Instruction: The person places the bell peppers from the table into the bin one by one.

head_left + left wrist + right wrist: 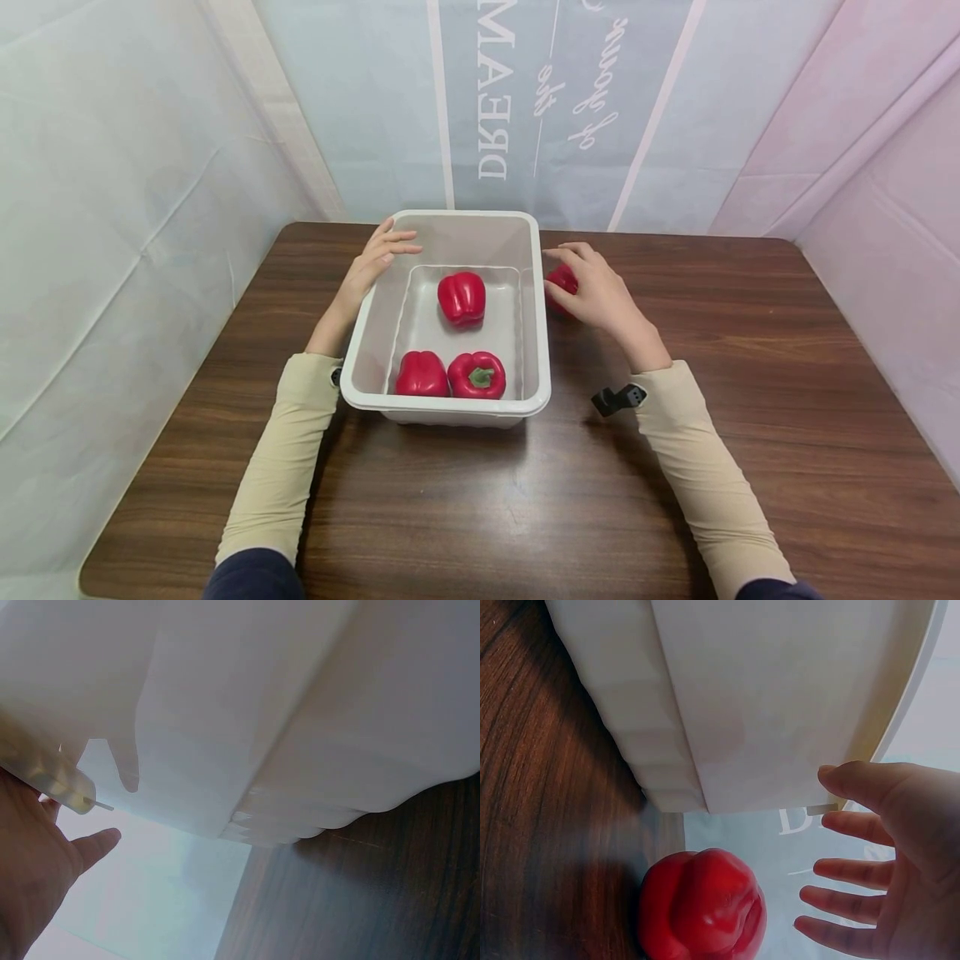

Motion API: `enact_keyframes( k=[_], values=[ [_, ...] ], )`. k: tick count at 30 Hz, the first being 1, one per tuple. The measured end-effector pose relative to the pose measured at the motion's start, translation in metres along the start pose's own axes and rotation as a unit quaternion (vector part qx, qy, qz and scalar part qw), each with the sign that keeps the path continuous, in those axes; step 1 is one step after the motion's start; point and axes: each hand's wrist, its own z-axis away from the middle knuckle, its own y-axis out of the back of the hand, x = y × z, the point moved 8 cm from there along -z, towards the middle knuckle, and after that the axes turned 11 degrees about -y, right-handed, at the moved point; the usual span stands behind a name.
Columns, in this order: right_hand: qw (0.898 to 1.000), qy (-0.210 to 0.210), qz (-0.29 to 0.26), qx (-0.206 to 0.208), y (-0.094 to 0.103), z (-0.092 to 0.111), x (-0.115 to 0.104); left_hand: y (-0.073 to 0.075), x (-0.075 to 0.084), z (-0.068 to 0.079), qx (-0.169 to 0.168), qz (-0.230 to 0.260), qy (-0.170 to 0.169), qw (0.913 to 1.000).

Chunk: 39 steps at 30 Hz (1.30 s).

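A light grey plastic bin (543,333) stands on the table with three red bell peppers inside: one pepper (462,298) in the middle, another (422,374) at front left, and a third (477,375) with its green stem up. My left hand (372,265) is at the bin's left rim, straight fingers reaching over it; the left wrist view shows their shadow through the wall. Just off the right wall, my right hand (596,287) has spread fingers and holds nothing. Outside the bin, near that hand, sits another red bell pepper (703,906), partly hidden by it in the head view.
The dark wood-grain table (750,400) extends to both sides and in front of the bin. Behind it hangs a pale cloth backdrop (390,108) with white lettering. More light cloth (112,208) hangs along the left and right sides.
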Motion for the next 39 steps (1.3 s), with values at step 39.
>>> enact_keyframes(
  k=[39],
  values=[
    [0.999,-0.029,0.013,-0.032,-0.013,-0.005,0.017,0.000,0.001,0.000,-0.005,-0.008,-0.001,1.0000]
  ],
)
